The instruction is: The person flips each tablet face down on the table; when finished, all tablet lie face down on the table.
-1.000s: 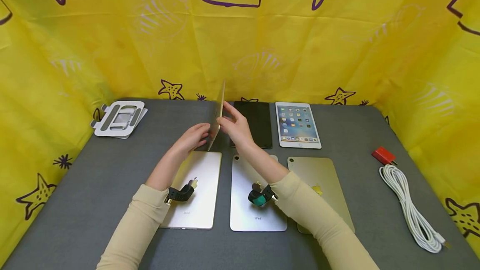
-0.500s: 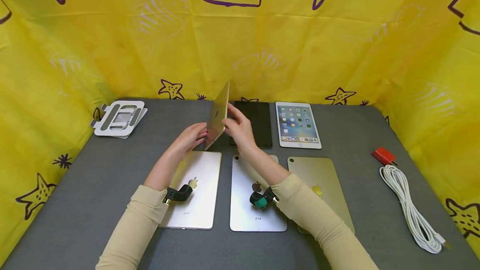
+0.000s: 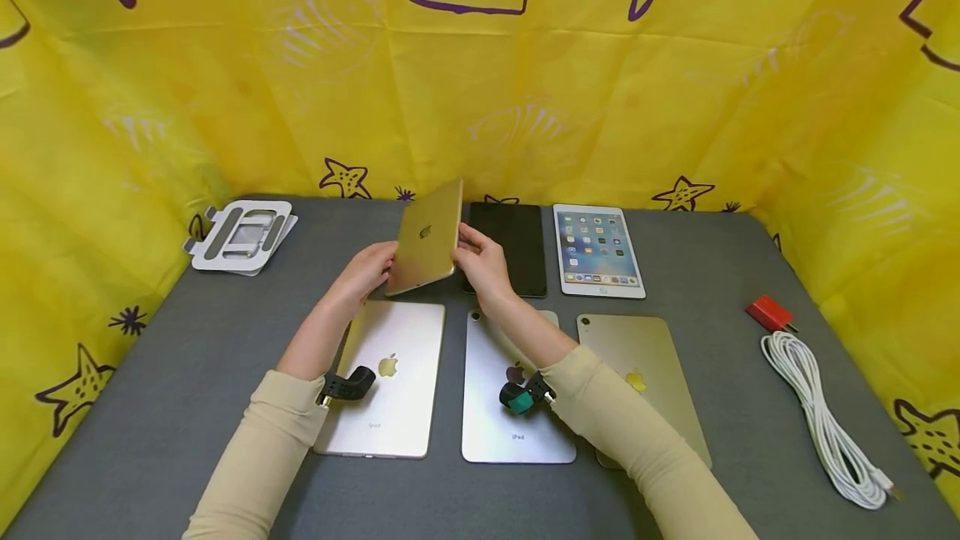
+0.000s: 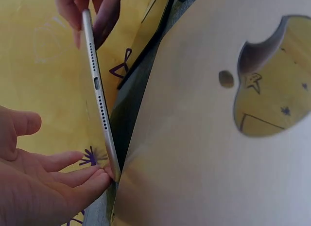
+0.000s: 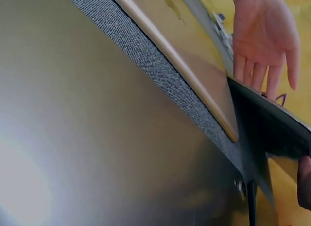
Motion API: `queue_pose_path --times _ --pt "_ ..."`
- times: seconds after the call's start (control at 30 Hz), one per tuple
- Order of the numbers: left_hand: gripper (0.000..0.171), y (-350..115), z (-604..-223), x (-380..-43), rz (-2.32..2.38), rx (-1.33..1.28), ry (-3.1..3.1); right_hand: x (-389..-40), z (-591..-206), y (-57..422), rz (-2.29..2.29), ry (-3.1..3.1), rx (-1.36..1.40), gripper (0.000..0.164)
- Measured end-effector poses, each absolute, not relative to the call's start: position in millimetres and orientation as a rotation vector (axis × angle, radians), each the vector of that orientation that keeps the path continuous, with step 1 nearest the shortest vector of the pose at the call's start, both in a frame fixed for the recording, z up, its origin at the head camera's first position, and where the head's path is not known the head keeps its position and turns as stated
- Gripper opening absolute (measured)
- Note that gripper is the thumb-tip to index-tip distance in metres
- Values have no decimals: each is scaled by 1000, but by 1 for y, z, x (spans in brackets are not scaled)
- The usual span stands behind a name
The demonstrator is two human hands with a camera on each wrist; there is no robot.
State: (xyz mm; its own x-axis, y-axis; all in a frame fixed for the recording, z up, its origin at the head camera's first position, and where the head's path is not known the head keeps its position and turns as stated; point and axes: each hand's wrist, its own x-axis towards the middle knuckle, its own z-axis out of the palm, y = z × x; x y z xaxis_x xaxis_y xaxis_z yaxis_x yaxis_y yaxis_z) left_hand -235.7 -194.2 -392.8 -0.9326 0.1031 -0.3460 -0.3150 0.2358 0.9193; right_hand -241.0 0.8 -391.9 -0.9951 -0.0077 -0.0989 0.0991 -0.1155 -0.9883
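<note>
A gold tablet (image 3: 427, 236) is tilted up above the back of the table, its back with a dark apple logo facing left and toward me. My right hand (image 3: 483, 265) pinches its right edge between thumb and fingers. At its lower left corner my left hand (image 3: 363, 273) touches it with the fingertips. In the left wrist view the left hand (image 4: 53, 184) has straight fingers and the thumb apart, beside the tablet's edge (image 4: 99, 95) with port and speaker holes. The right wrist view shows the tablet's dark screen side (image 5: 272, 126) and one right fingertip (image 5: 304, 182).
Face down in front lie a silver-white tablet (image 3: 397, 407), a silver tablet (image 3: 495, 432) and a gold tablet (image 3: 660, 357). Behind are a black tablet (image 3: 525, 252) and a lit white tablet (image 3: 600, 252). A folded stand (image 3: 240, 236), red charger (image 3: 769, 312) and white cable (image 3: 813, 415) lie at the sides.
The held tablet has turned from nearly edge-on to show its back, and its lower left corner has swung left. My left hand has moved left along with it; the right hand has shifted only slightly.
</note>
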Motion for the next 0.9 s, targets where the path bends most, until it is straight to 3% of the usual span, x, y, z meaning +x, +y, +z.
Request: queue_pose_path --times 0.33,0.5,0.9 --pt "42 -207 -395 -236 1731 -136 2351 -247 -404 -7 -2144 2083 132 51" --pt "58 -209 -396 -233 1698 -225 2349 -244 -407 -9 -2065 2063 105 51" --pt "62 -208 -398 -231 1647 -244 2411 -237 -406 -7 -1869 2071 -67 63"
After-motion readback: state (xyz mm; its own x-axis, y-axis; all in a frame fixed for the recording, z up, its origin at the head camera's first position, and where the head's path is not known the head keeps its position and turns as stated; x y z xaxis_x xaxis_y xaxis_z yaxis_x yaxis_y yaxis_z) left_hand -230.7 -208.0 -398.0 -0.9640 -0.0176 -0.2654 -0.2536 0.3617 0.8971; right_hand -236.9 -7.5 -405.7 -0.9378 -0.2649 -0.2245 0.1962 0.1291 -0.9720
